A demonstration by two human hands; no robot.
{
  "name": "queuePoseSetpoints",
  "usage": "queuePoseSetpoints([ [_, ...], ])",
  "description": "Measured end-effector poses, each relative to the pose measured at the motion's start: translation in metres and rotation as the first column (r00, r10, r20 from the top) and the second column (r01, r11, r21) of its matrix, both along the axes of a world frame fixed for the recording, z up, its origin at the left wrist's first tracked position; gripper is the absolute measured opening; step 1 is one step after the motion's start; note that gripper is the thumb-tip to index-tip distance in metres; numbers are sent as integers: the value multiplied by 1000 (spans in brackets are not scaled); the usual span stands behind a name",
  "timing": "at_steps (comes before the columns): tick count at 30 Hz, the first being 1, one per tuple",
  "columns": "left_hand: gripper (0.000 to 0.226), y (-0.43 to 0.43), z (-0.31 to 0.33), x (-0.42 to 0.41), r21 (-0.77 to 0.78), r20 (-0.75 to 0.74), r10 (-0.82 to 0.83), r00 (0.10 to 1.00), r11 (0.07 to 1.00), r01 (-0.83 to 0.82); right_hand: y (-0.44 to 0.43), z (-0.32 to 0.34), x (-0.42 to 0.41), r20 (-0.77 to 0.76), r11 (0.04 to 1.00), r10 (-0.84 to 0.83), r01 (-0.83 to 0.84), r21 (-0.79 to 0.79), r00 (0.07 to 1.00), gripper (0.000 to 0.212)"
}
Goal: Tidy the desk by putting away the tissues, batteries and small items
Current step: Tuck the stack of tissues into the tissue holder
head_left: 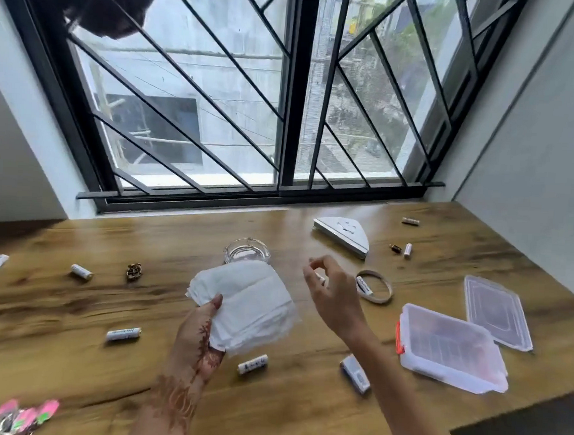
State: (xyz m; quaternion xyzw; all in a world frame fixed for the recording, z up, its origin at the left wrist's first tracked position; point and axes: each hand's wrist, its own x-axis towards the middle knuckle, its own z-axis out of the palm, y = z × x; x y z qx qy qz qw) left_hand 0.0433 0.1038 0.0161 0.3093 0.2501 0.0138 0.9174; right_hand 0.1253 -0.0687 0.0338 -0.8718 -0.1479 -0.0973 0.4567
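Observation:
My left hand point(203, 329) grips a stack of white tissues point(248, 301) above the middle of the wooden desk point(56, 338). To the right of the stack, my right hand point(331, 293) hovers with fingers curled apart; something small and white shows at its fingertips, too blurred to identify. Several white batteries lie scattered: one point(123, 334) at front left, one point(252, 364) below the tissues, one point(81, 271) at left, one point(408, 250) at far right. A triangular metal tissue holder point(341, 235) lies behind my right hand.
An open clear plastic box point(451, 355) with an orange latch and its separate lid point(497, 311) sit at right. A glass ashtray point(247, 253) stands behind the tissues. A wristband point(375, 286), a brown hair clip point(133, 271) and pink items point(26, 416) also lie about.

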Motion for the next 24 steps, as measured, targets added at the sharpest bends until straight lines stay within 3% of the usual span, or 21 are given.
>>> queuePoseSetpoints([
  [5, 21, -25, -6, 45, -6, 24, 5, 1000, 1000, -5, -51, -20, 93, -181, 968, -247, 249, -11, 952, 25],
  [10, 21, -52, -13, 77, 2, -7, 101, 995, 995, -101, -87, -48, 176, -319, 926, -376, 345, -151, 870, 42],
  [20, 28, -90, -21, 113, 23, -11, 194, 981, 981, -194, -102, -79, 244, -569, 938, -335, 321, -129, 751, 45],
  [24, 30, -94, -23, 111, 30, -11, 252, 968, 967, -252, -101, -82, 247, -576, 937, -314, 343, -61, 755, 30],
])
